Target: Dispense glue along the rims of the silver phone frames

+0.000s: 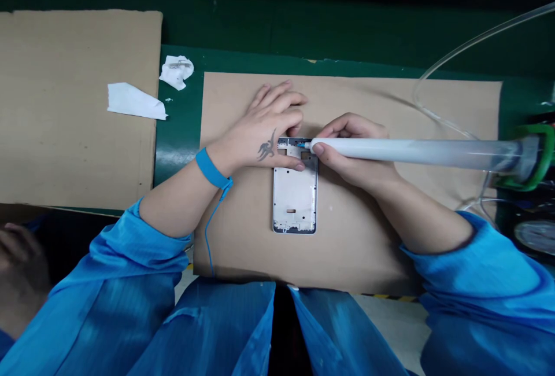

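Note:
A phone frame lies flat on the cardboard, its pale inner side up. My left hand steadies its upper end, the thumb lying across the frame and the index finger bent at the top edge; the other fingers stretch out beyond it. In my right hand is a long, whitish dispensing syringe, held almost level between thumb and fingers. Its blue needle tip points left, at the top of the frame; whether it touches cannot be made out. A blue wrist strap with a cord circles my left wrist.
Beneath the work is a cardboard sheet on a green table. A clear hose curves at the right, near a round gauge. Torn white paper lies at left, beside another cardboard sheet. Another person's hand shows lower left.

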Demonstrator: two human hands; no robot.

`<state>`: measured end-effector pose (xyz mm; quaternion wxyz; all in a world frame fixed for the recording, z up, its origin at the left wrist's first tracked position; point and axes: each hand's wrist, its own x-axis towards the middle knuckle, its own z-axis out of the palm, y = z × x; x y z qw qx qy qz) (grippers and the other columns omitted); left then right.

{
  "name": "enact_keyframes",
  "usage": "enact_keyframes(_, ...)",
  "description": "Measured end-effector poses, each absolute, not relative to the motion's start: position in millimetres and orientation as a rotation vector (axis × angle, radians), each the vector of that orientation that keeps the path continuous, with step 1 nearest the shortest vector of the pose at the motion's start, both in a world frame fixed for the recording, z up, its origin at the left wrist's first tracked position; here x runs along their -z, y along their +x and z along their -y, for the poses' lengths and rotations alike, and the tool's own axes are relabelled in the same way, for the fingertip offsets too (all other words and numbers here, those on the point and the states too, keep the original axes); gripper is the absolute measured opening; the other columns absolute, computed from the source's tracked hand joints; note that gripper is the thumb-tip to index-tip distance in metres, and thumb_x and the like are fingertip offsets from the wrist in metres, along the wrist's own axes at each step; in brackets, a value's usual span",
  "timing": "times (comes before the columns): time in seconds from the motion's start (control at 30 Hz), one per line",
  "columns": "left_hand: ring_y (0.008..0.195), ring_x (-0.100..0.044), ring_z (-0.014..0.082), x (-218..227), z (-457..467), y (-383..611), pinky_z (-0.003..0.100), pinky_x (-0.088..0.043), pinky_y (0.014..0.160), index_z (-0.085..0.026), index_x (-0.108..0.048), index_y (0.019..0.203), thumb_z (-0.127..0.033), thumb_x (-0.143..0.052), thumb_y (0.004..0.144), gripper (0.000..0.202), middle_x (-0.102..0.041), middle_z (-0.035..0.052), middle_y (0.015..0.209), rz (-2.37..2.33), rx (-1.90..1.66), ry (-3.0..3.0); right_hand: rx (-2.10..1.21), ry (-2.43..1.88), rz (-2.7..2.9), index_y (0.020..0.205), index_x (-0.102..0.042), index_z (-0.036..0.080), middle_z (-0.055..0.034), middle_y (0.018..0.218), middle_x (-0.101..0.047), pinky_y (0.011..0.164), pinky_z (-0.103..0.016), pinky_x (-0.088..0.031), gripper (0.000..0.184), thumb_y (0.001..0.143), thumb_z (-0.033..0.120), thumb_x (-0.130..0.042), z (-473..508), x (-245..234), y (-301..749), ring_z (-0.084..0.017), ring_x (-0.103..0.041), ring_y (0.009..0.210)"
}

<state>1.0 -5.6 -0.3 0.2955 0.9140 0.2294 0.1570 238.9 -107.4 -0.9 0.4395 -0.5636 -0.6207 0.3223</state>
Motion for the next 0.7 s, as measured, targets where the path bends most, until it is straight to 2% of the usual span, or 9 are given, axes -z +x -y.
enact_keyframes(0.23, 0.175, -0.032, 0.0507, -1.7, 6.0, 1.0, 0.077, -0.013, 0.145, -0.025, -0.067, 0.100, -0.080, -0.091, 0.082, 0.063, -0.059, 0.0150, 0.167, -0.610, -0.415, 2.415, -0.777, -1.411, 1.539, 0.086, -0.074, 0.030, -0.0033, 0.079, -0.079, 0.054, -0.036, -0.055, 0.032, 0.085, 0.053, -0.096, 107.3, 1.8, 241.0, -0.021, -0.070, 0.063)
enact_keyframes(0.5, 0.175, -0.031, 0.0509, -3.3, 6.5, 0.7, 0.077, -0.011, 0.145, -0.024, -0.066, 0.100, -0.086, -0.087, 0.084, 0.067, -0.058, 0.0163, 0.168, -0.614, -0.408, 2.409, -0.776, -1.427, 1.527, 0.088, -0.074, 0.028, -0.0028, 0.080, -0.078, 0.059, -0.037, -0.056, 0.038, 0.086, 0.059, -0.096, 107.8, 4.3, 242.4, -0.021, -0.071, 0.066)
enact_keyframes(0.7, 0.175, -0.031, 0.0503, -2.0, 6.1, 0.8, 0.076, -0.012, 0.146, -0.024, -0.067, 0.101, -0.086, -0.089, 0.082, 0.068, -0.058, 0.0162, 0.168, -0.615, -0.406, 2.423, -0.784, -1.452, 1.527, 0.087, -0.073, 0.028, -0.0027, 0.080, -0.077, 0.057, -0.036, -0.054, 0.036, 0.086, 0.058, -0.094, 108.0, 2.8, 242.5, -0.020, -0.067, 0.065)
